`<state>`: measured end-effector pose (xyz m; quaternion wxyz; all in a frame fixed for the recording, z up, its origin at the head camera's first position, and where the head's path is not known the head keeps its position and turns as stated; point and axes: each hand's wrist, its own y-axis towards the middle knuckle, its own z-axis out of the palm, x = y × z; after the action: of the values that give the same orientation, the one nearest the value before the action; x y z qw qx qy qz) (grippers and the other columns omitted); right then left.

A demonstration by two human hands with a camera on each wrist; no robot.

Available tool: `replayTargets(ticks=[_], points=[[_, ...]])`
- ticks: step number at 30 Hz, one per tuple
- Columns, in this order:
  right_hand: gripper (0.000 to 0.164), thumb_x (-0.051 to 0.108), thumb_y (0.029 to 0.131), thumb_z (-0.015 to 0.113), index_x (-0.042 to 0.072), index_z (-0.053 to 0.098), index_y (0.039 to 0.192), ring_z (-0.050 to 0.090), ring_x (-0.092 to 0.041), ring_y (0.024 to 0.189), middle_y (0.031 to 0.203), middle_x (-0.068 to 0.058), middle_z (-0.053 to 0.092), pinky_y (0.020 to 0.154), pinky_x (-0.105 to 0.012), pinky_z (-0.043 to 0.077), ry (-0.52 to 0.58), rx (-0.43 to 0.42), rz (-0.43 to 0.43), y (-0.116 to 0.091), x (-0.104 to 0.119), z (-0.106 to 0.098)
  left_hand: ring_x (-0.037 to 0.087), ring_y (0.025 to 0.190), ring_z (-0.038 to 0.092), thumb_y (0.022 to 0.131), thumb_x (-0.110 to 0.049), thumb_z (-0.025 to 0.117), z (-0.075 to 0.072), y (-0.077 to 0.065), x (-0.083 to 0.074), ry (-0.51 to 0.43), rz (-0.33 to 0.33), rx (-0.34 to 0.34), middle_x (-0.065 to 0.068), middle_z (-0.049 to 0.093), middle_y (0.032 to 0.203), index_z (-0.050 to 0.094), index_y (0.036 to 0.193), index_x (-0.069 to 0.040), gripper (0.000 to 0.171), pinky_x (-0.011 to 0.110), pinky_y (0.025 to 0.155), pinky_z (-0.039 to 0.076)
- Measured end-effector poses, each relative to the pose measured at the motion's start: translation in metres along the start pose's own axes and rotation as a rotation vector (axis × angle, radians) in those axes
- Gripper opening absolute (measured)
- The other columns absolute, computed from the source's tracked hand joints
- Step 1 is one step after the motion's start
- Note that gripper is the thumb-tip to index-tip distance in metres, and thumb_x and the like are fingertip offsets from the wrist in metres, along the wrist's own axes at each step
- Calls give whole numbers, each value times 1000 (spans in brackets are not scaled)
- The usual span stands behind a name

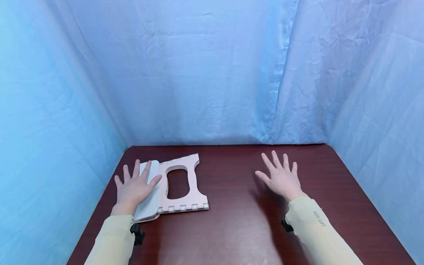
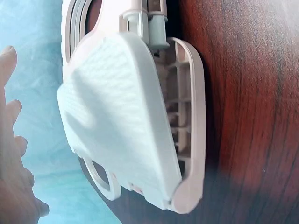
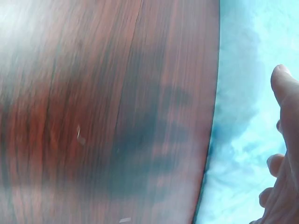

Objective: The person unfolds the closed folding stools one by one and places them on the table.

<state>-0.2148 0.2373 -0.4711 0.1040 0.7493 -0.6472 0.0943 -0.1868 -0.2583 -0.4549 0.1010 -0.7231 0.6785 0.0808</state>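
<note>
A folding step stool [image 1: 179, 184], folded flat, lies on the left part of the table, with pale pink legs and a white ribbed top. Over its white top my left hand [image 1: 134, 189] hovers, fingers spread and holding nothing. The left wrist view shows the folded stool [image 2: 112, 116] close up, with the fingers [image 2: 14, 149] apart from it at the left edge. On the other side, my right hand [image 1: 281, 178] is held above bare wood with its fingers spread. Its shadow falls on the tabletop in the right wrist view.
The dark red-brown wooden table [image 1: 228, 224] has rounded far corners. Light blue curtains [image 1: 205, 73] hang behind it and along both sides. Each forearm wears a pale yellow sleeve [image 1: 318, 228], with a small black device at the wrist.
</note>
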Motion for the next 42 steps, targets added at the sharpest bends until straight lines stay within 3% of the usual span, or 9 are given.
replayTargets(ticks=[7, 15, 22, 28, 34, 42], points=[[84, 70, 98, 47, 30, 18, 165, -2, -50, 154, 172, -12, 9, 118, -74, -1, -24, -21, -114, 4, 33, 3, 66, 145, -5, 98, -75, 34, 1, -3, 12, -66, -78, 37, 30, 0, 167, 12, 165, -16, 93, 82, 111, 0], [83, 64, 97, 57, 26, 26, 164, 8, -48, 154, 170, -11, 19, 121, -69, 10, -26, -59, -282, 6, 79, 9, 69, 139, 13, 97, -77, 30, 7, -4, 26, -88, -133, 62, 37, 6, 162, 7, 164, -10, 98, 81, 109, 19], [84, 59, 97, 61, 18, 29, 162, 16, -47, 153, 168, -17, 23, 123, -62, 19, -5, -36, -459, 2, 117, 20, 68, 140, 11, 96, -77, 32, 14, -3, 32, -127, -215, 97, 37, 6, 161, 6, 164, -11, 99, 81, 110, 17], [82, 51, 97, 65, 9, 33, 160, 23, -47, 151, 165, -21, 28, 122, -56, 26, -3, -8, -604, -3, 142, 27, 67, 141, 9, 97, -77, 32, 17, -4, 35, -160, -244, 120, 37, 5, 162, 6, 164, -9, 99, 81, 110, 17], [83, 50, 99, 64, 4, 32, 159, 25, -42, 152, 165, -20, 29, 124, -51, 25, -40, 39, -690, -5, 160, 37, 67, 142, 9, 97, -76, 30, 21, -6, 37, -171, -271, 134, 35, 3, 163, 5, 164, -8, 99, 82, 108, 21], [85, 55, 98, 61, 7, 30, 161, 25, -37, 153, 166, -16, 30, 124, -47, 26, -62, 82, -773, -7, 176, 53, 65, 141, 14, 98, -77, 26, 27, -5, 39, -241, -319, 142, 34, 5, 163, 4, 163, -4, 101, 80, 107, 27]])
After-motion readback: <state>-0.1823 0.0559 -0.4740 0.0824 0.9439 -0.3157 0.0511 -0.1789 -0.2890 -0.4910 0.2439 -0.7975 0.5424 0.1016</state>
